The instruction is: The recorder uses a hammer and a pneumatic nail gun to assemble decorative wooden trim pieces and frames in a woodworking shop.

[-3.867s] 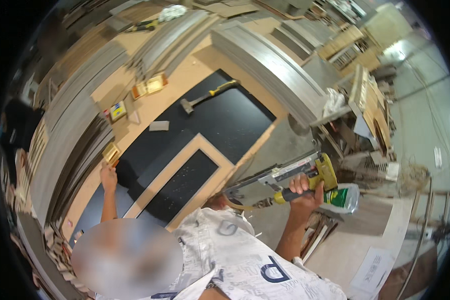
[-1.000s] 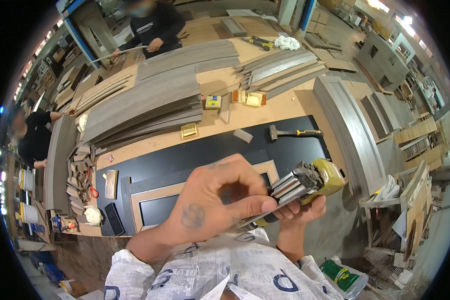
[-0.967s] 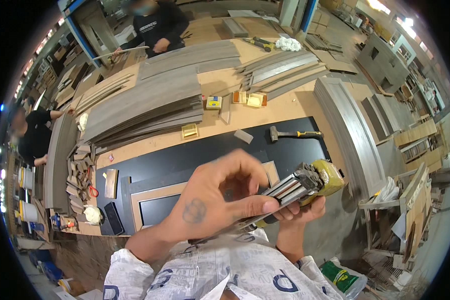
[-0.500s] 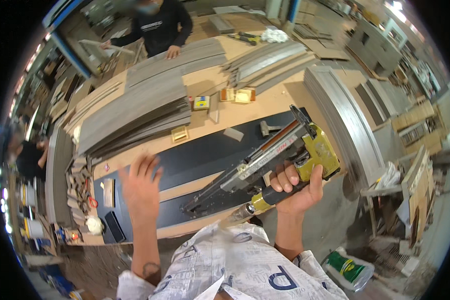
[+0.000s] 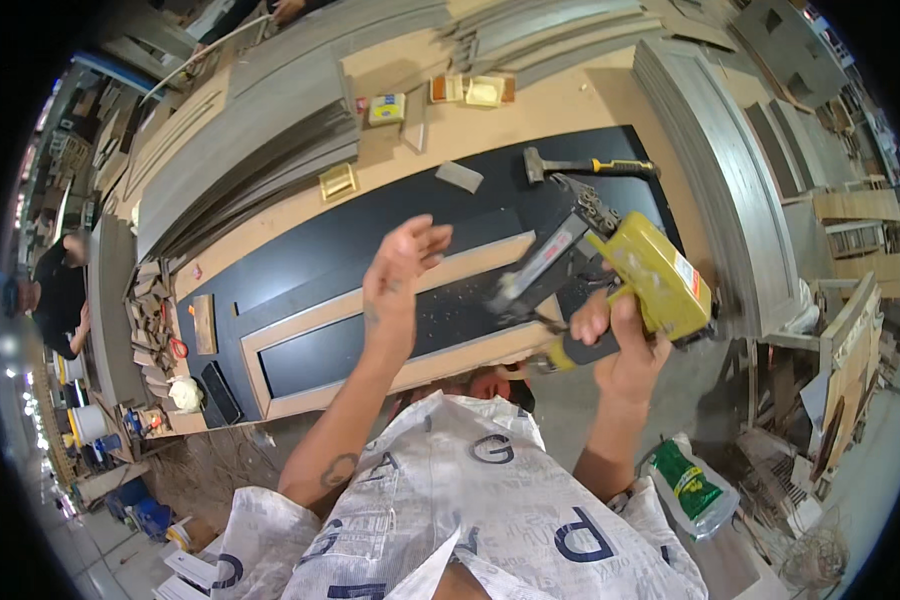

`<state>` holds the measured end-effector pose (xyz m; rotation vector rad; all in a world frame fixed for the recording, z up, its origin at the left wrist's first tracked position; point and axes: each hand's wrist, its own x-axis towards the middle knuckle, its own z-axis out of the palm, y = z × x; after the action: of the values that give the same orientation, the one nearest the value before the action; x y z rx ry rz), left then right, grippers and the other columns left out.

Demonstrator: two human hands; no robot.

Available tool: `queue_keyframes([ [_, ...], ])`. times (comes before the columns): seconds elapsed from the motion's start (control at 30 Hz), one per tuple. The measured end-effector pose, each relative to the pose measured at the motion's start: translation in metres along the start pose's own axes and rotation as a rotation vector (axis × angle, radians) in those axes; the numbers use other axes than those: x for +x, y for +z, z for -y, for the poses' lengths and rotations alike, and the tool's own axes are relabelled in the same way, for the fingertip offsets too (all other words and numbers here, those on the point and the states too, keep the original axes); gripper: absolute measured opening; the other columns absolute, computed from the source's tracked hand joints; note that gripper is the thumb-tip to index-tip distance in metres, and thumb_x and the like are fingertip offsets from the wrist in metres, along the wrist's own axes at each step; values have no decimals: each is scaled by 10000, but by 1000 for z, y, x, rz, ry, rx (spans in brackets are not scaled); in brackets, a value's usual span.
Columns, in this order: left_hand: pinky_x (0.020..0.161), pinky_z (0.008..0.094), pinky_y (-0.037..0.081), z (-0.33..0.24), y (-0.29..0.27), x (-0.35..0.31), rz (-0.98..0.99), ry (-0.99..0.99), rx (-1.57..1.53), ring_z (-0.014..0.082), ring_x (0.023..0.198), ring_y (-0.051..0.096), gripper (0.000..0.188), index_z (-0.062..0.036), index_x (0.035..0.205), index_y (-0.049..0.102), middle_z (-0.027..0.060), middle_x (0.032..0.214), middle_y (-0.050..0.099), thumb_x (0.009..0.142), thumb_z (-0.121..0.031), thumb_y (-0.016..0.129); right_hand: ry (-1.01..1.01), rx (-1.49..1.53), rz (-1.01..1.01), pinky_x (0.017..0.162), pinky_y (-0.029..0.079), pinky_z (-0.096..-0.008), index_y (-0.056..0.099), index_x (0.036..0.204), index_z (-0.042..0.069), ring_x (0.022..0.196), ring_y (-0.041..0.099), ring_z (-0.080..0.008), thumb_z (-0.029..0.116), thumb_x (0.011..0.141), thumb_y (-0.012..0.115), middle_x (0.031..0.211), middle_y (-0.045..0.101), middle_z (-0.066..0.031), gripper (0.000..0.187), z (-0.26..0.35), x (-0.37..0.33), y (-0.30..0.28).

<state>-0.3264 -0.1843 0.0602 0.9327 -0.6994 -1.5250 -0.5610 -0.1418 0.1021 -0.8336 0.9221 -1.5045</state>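
Observation:
My right hand (image 5: 622, 345) grips the black handle of a yellow nail gun (image 5: 662, 272). Its blurred magazine slants down to the left above a dark panel (image 5: 335, 232). On that panel lies a pale wooden frame (image 5: 470, 262) with a long dark opening. My left hand (image 5: 407, 258) hovers over the frame's far rail, holding nothing, its fingers loosely bent and apart. Beyond the nail gun rests a hammer (image 5: 600, 166) with a black and yellow handle. A small grey wood piece (image 5: 459, 177) lies left of the hammer.
Grey boards (image 5: 260, 165) are stacked at the far left, with panelled doors (image 5: 715, 190) stacked at right. Small boxes (image 5: 387, 108) and a yellow tray (image 5: 338, 182) sit behind the panel. Wood offcuts (image 5: 152, 325) pile up at left, near a co-worker (image 5: 60, 290).
The nail gun has shifted right and turned, uncovering the hammer's handle and more of the frame. My left hand has moved right over the frame. The whole view has shifted too.

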Motion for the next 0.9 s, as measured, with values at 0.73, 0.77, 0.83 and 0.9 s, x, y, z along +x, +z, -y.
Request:
queue_keyframes([
  [0.73,984,473,389,153,-31,-52,575,75,1644,348,1155,441,541,25,1299,507,158,1224,488,849,-226,671,225,-532,-560,540,422,-276,626,1034,-24,587,502,-103,149,906,701,756,565,-29,228,-38,-25,-111],
  [0.77,984,473,389,153,-31,-52,573,78,1646,348,1155,441,541,25,1299,507,158,1224,488,849,-226,671,222,-530,-559,540,422,-276,626,1034,-24,587,502,-103,149,906,701,756,565,-29,228,-37,-25,-109],
  [0.83,984,467,388,150,-35,-54,574,70,1639,342,1160,438,523,17,1293,510,151,1224,492,865,-247,655,195,-529,-597,542,430,-284,622,1039,-27,578,499,-113,149,902,704,715,542,-26,237,-35,-25,-98],
  [0.9,988,467,384,148,-43,-56,565,81,1634,341,1164,434,527,10,1296,509,147,1221,494,873,-272,648,202,-538,-579,544,431,-283,622,1043,-24,573,494,-114,145,899,707,711,537,-25,237,-36,-33,-91],
])
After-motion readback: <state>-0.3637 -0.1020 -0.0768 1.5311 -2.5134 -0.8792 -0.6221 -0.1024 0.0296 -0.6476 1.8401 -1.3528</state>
